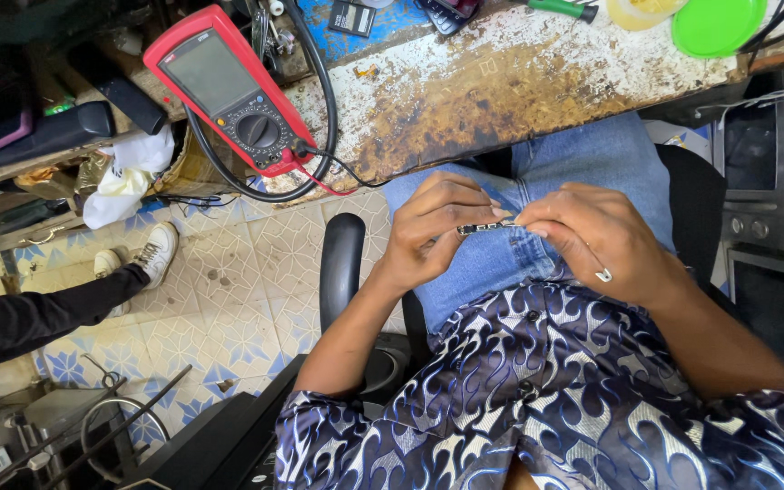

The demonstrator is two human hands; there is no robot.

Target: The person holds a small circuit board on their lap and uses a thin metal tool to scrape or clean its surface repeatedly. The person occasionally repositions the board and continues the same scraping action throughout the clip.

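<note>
Two hands pinch one small part over the lap.
Left hand and right hand, fingers curled, each grip an end of the thin dark component.

Meter screen: grey rectangular display on the red multimeter, at the bench's left end.
Label: small dark rectangular tag lying on the blue bench patch, top centre.

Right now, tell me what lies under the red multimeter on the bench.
Under the red multimeter runs a looped black cable, on the rusty white bench. Its red lead trails out below. Whatever sits directly beneath its body is covered.
</note>
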